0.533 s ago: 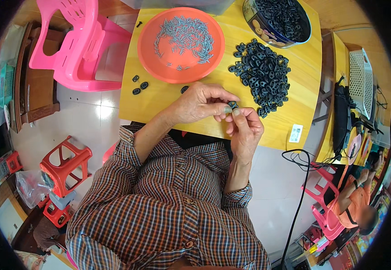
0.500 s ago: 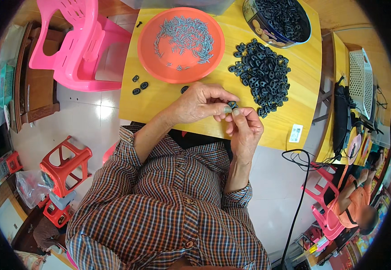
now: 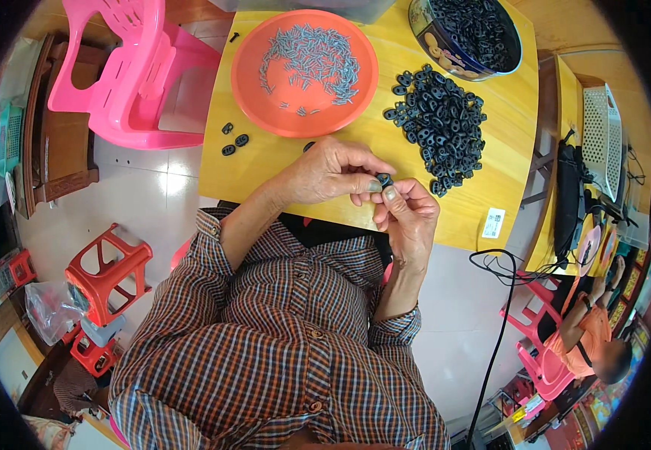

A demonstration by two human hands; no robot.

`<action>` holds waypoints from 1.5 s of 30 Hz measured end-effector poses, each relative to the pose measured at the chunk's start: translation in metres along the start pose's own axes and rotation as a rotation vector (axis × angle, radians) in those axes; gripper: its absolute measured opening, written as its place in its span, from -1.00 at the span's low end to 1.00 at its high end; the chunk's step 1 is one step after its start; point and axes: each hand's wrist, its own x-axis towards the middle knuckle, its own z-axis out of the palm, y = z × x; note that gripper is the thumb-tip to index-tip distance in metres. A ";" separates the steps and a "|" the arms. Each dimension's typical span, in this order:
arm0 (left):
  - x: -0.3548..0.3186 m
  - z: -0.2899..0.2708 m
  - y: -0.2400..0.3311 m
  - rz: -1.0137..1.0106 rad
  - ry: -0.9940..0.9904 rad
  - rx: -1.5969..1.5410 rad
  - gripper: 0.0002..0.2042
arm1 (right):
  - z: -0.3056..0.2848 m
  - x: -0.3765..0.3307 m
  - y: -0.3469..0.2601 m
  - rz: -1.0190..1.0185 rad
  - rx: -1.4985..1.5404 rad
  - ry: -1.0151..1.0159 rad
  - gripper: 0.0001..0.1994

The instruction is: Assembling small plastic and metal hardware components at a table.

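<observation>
Over the front edge of the table, my left hand [image 3: 338, 174] and my right hand [image 3: 406, 212] meet fingertip to fingertip. Between them they pinch a small black plastic cord lock [image 3: 385, 180], partly covered by the fingers. Beyond my right hand lies a heap of black oval cord-lock pieces [image 3: 439, 124] with holes through them. A shallow orange dish [image 3: 254, 112] sits past my left hand, holding many tiny grey metal pieces [image 3: 318, 56], too small to tell whether springs or screws. A few black pieces [image 3: 241, 140] lie left on the table; another peeks out beside my left hand.
A round dark tin [image 3: 445, 56] full of small black parts stands on the yellow table [image 3: 280, 169] at the far right. Nearby are a white label [image 3: 493, 223], a black cable [image 3: 496, 330], a pink chair [image 3: 130, 97] and a red stool [image 3: 104, 274]. Another person in orange [image 3: 577, 341] sits at right.
Both hands stay almost in place, still pinching the cord lock. The fingers and the piece have shifted slightly, and more of the piece shows. The person at right has moved their arms a little.
</observation>
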 end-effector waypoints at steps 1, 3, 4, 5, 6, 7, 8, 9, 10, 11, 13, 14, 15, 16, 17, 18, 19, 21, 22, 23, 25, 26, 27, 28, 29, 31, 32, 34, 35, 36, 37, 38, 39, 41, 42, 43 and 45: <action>0.000 0.000 0.000 -0.004 -0.006 0.006 -0.76 | 0.000 0.000 -0.001 0.001 -0.001 0.000 -0.89; -0.001 -0.001 -0.001 -0.009 -0.010 0.012 -0.77 | 0.000 0.000 -0.003 0.044 0.004 -0.019 -0.89; -0.002 -0.002 -0.002 -0.019 -0.013 0.010 -0.77 | -0.001 0.000 -0.003 0.046 0.004 -0.021 -0.89; -0.002 -0.002 -0.002 -0.029 -0.016 0.008 -0.77 | -0.001 0.001 -0.003 0.058 0.025 -0.030 -0.89; -0.003 -0.002 -0.001 -0.030 -0.016 0.007 -0.77 | -0.002 0.001 -0.003 0.071 0.045 -0.038 -0.88; -0.003 -0.002 0.000 -0.039 -0.021 0.016 -0.78 | -0.003 0.001 -0.003 0.072 0.044 -0.037 -0.88; -0.003 -0.002 0.002 -0.049 -0.027 0.026 -0.78 | -0.003 0.000 -0.003 0.080 0.047 -0.041 -0.89; -0.003 -0.002 0.003 -0.050 -0.025 0.026 -0.78 | -0.003 0.000 -0.003 0.089 0.051 -0.045 -0.90; -0.003 -0.002 0.004 -0.042 -0.038 0.007 -0.79 | -0.002 0.000 -0.003 0.091 0.052 -0.046 -0.90; -0.004 -0.002 0.004 -0.034 -0.051 -0.012 -0.80 | -0.002 0.000 -0.002 0.095 0.076 -0.058 -0.90; -0.003 -0.002 0.005 -0.034 -0.060 -0.020 -0.81 | -0.003 -0.001 -0.003 0.099 0.099 -0.065 -0.91; -0.003 -0.001 0.005 -0.032 -0.067 -0.026 -0.81 | -0.004 -0.001 -0.003 0.104 0.103 -0.067 -0.91; -0.003 -0.001 0.005 -0.034 -0.067 -0.026 -0.81 | -0.004 -0.001 -0.002 0.110 0.108 -0.071 -0.91; -0.003 0.000 0.004 -0.037 -0.073 -0.020 -0.80 | -0.004 -0.001 -0.002 0.111 0.109 -0.071 -0.91; -0.003 0.001 0.004 -0.040 -0.079 -0.014 -0.78 | -0.004 -0.001 -0.003 0.105 0.113 -0.069 -0.91; -0.003 0.003 0.004 -0.042 -0.079 -0.015 -0.78 | -0.004 -0.001 -0.003 0.098 0.117 -0.066 -0.91; -0.003 0.004 0.006 -0.019 -0.072 -0.010 -0.78 | -0.005 -0.001 -0.004 0.099 0.117 -0.066 -0.91; -0.003 0.007 0.006 0.005 -0.065 -0.006 -0.78 | -0.006 -0.001 -0.005 0.078 0.105 -0.063 -0.91; -0.003 0.008 0.005 -0.015 -0.036 -0.009 -0.78 | -0.006 -0.001 -0.006 0.078 0.104 -0.063 -0.91; -0.003 0.010 0.004 -0.036 -0.007 -0.011 -0.78 | -0.005 -0.001 -0.008 0.084 0.097 -0.055 -0.91; -0.006 0.012 0.007 -0.029 0.029 0.013 -0.78 | -0.003 0.000 -0.010 0.089 0.088 -0.047 -0.91; -0.007 0.012 0.008 -0.023 0.065 0.038 -0.79 | -0.001 -0.001 -0.009 0.082 0.048 -0.025 -0.90; -0.009 0.011 0.007 -0.022 0.066 0.038 -0.79 | 0.002 -0.001 -0.008 0.075 0.008 -0.002 -0.89; -0.011 0.009 0.005 0.081 0.138 0.268 -0.79 | 0.003 -0.002 -0.008 0.074 -0.049 0.011 -0.90; -0.012 0.007 0.004 0.183 0.210 0.498 -0.79 | 0.005 -0.002 -0.008 0.074 -0.050 0.009 -0.90; -0.015 0.006 0.006 0.200 0.270 0.604 -0.79 | 0.010 -0.003 -0.008 0.026 -0.268 0.129 -0.94; -0.016 0.006 0.007 0.217 0.329 0.708 -0.78 | 0.011 -0.003 -0.005 0.025 -0.269 0.128 -0.94; -0.017 0.006 0.008 0.222 0.360 0.813 -0.78 | 0.014 -0.002 0.001 -0.068 -0.398 0.207 -0.93; -0.017 0.006 0.008 0.225 0.388 0.916 -0.79 | 0.017 -0.003 0.003 -0.085 -0.409 0.211 -0.88; -0.017 0.007 0.008 0.227 0.392 0.916 -0.79 | 0.016 -0.002 0.007 -0.087 -0.412 0.207 -0.88; -0.017 0.008 0.008 0.187 0.403 0.991 -0.80 | 0.013 0.000 0.014 -0.147 -0.475 0.203 -0.86; -0.017 0.009 0.009 0.147 0.412 1.065 -0.81 | 0.011 0.001 0.018 -0.208 -0.537 0.199 -0.84; -0.017 0.008 0.009 0.148 0.417 1.063 -0.81 | 0.013 0.002 0.018 -0.245 -0.595 0.198 -0.83; -0.017 0.008 0.008 0.059 0.356 1.222 -0.79 | 0.015 0.003 0.019 -0.279 -0.647 0.195 -0.84; -0.017 0.009 0.008 0.061 0.361 1.221 -0.79 | 0.016 0.003 0.018 -0.311 -0.694 0.194 -0.85; -0.017 0.010 0.008 0.048 0.357 1.247 -0.79 | 0.016 0.003 0.017 -0.313 -0.696 0.190 -0.85; -0.016 0.012 0.010 0.036 0.364 1.271 -0.78 | 0.017 0.002 0.016 -0.308 -0.737 0.201 -0.87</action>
